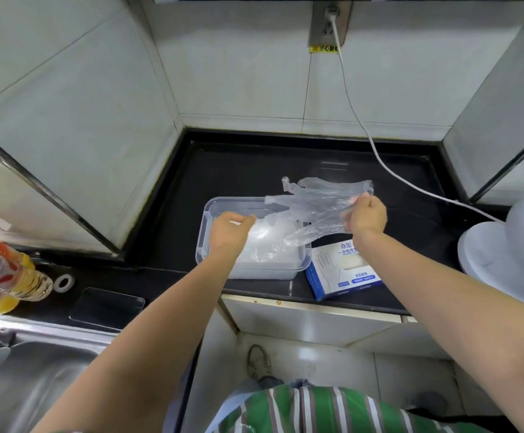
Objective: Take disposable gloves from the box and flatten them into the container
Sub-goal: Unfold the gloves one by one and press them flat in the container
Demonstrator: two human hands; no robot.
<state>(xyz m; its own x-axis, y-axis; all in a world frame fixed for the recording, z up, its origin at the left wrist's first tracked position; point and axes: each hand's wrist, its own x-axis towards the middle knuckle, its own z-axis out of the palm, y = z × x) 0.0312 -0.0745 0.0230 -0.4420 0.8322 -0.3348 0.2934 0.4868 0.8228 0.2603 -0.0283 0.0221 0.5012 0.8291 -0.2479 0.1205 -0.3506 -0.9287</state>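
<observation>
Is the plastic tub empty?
No. The container holds a crumpled pile of clear gloves; another glove hangs from the right hand above it.

- Free room on the bare black table (254,170), behind the clear container (206,232) and to its left.
- Tiled walls (239,73) close on three sides.
- Crossed on the right by a white cord (376,145) down to a big white machine (498,251).
- Blocked just right of the container by the glove box (342,276).
- Covered over the container's far right by a thin glove (313,201); left grip (228,229) low over its middle.
</observation>
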